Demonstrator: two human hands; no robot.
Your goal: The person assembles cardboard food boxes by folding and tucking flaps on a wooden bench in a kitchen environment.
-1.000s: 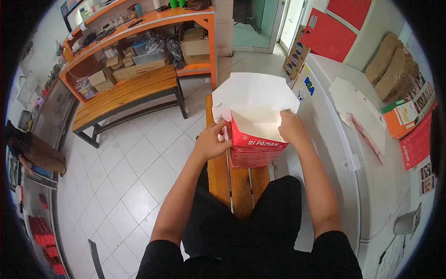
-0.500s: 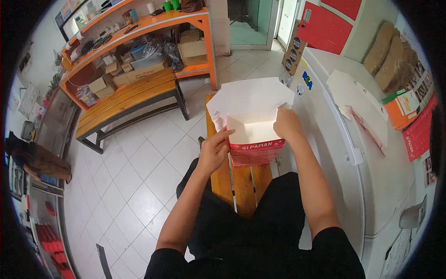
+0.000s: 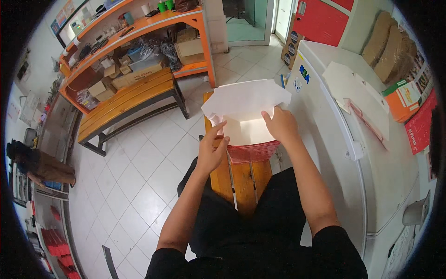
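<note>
A red paper food box (image 3: 253, 153) with a white inside stands on the wooden bench between my knees. Its white lid (image 3: 246, 94) is raised at the far side, with small folded flaps at the corners. Layered red edges show down its front. At the left wall is my left hand (image 3: 212, 149), thumb and forefinger spread apart by the rim. My right hand (image 3: 283, 126) lies against the right wall, its thumb apart from the fingers and reaching over the opening. Both hands look open; some of the right fingertips are hidden behind the wall and flap.
A white chest freezer (image 3: 325, 116) stands close on my right, with flat white and red card sheets (image 3: 364, 100) on top. Another wooden bench (image 3: 125, 100) and an orange shelf unit (image 3: 207, 42) stand at the far left. A person (image 3: 46, 167) is at the left edge.
My right hand has eased off the corner flap, its thumb now over the opening. My left hand's thumb and forefinger have spread apart. The lid leans slightly more to the left.
</note>
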